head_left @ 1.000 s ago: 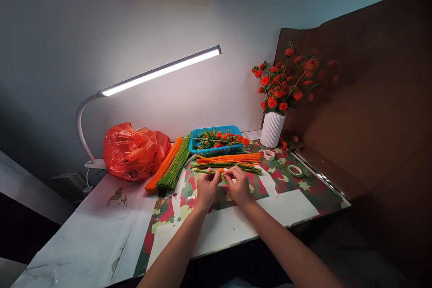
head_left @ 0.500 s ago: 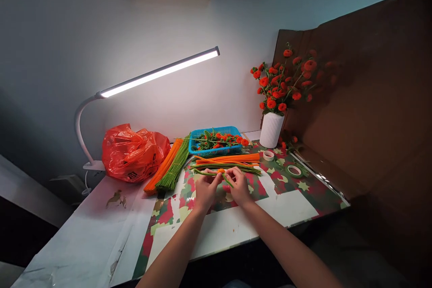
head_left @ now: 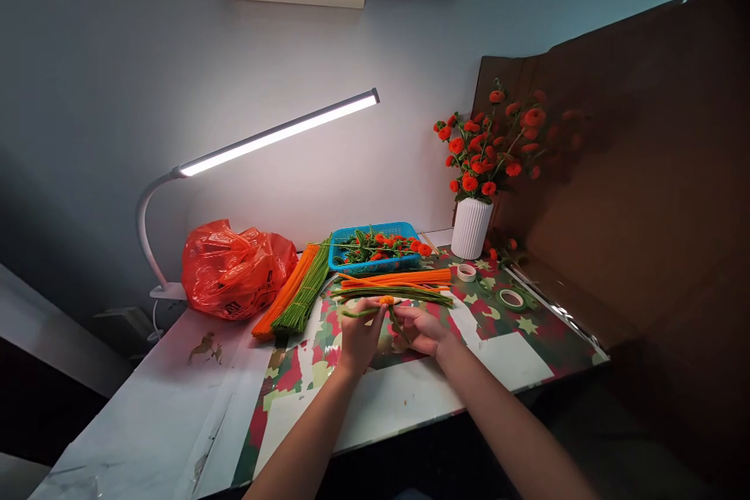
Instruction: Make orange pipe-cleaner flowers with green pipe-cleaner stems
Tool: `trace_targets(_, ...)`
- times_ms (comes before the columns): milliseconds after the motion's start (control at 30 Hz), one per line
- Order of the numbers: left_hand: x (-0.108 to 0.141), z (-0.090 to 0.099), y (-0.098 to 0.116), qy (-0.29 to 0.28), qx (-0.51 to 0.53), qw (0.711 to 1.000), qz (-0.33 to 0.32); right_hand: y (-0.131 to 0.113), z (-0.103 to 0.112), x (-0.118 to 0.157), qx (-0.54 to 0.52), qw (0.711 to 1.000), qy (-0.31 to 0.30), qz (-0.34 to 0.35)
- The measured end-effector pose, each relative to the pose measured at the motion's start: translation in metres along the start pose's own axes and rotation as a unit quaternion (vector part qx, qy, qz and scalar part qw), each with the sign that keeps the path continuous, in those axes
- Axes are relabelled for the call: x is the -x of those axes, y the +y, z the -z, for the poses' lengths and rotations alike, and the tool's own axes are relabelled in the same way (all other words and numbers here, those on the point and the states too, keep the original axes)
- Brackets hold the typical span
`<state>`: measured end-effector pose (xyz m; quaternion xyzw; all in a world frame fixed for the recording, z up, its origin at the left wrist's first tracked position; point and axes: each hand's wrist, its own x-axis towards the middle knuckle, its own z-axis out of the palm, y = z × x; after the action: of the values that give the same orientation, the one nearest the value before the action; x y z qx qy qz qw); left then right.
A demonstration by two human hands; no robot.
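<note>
Above the near part of the table, my left hand (head_left: 359,336) pinches a small orange pipe-cleaner flower (head_left: 387,300) at its base. A green pipe cleaner (head_left: 360,313) sticks out to the left from that grip. Just right of it, my right hand (head_left: 423,330) has its fingers and thumb on another green length (head_left: 398,323) that hangs down below the flower. Its fingertips are partly hidden. Behind my hands lie loose green pipe cleaners (head_left: 410,294) and orange pipe cleaners (head_left: 404,279).
A blue basket (head_left: 375,265) with orange flowers stands at the back. Left are bundled green stems (head_left: 303,295), orange stems (head_left: 287,293), a red plastic bag (head_left: 237,269) and a lamp (head_left: 281,131). Right are a white vase (head_left: 472,228), tape rolls (head_left: 512,298) and a cardboard panel (head_left: 633,195).
My right hand has turned and shifted slightly right and down, its fingers less curled. The green length by it now hangs more steeply. My left hand still pinches the flower.
</note>
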<state>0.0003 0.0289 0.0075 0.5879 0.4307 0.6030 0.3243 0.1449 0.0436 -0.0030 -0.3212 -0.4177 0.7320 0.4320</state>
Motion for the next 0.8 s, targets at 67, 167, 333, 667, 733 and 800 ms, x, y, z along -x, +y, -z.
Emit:
trace_targets(67, -0.004, 0.0, -0.001, 0.021, 0.04, 0.998, 0.035, 0.002, -0.001, -0.002, 0.023, 0.996, 0.069, 0.06)
trace_targets(167, -0.01, 0.0, -0.004, 0.029, 0.113, 0.987, 0.108, 0.002, -0.004, -0.002, 0.144, 0.949, 0.188, 0.21)
trace_targets(333, -0.011, 0.0, -0.007, -0.005, 0.135, 0.976, 0.168, -0.003, -0.009, 0.005, 0.385, 0.82, 0.143, 0.398)
trace_targets(667, -0.009, -0.002, -0.006, -0.151, 0.141, 0.956, 0.206, -0.006, -0.009, 0.004, 0.314, 0.87, 0.168, 0.34)
trace_targets(733, -0.007, -0.003, -0.006, -0.17, 0.171, 0.94, 0.24, -0.006, -0.007, 0.001, 0.226, 0.916, 0.175, 0.283)
trace_targets(800, -0.004, -0.003, -0.005, -0.209, 0.206, 0.917, 0.271, -0.004, -0.006, -0.002, 0.164, 0.95, 0.15, 0.217)
